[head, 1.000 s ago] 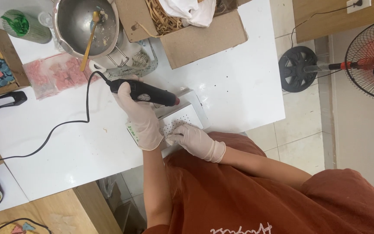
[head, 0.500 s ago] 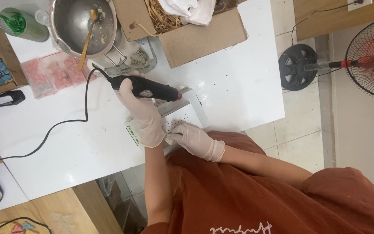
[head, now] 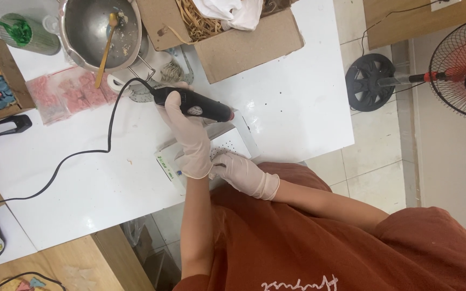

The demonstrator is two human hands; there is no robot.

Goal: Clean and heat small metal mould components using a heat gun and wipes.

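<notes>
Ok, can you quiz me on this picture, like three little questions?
1. True or false: the left hand holds the black tool.
2. What does the right hand rest on? A) white box B) pink bags C) fan
3. Fill in: the spoon lies in the metal ____.
Key: 1 true; 2 A; 3 bowl.

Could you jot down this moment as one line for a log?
left hand: grips black corded tool | right hand: rests on white box | surface: white table
</notes>
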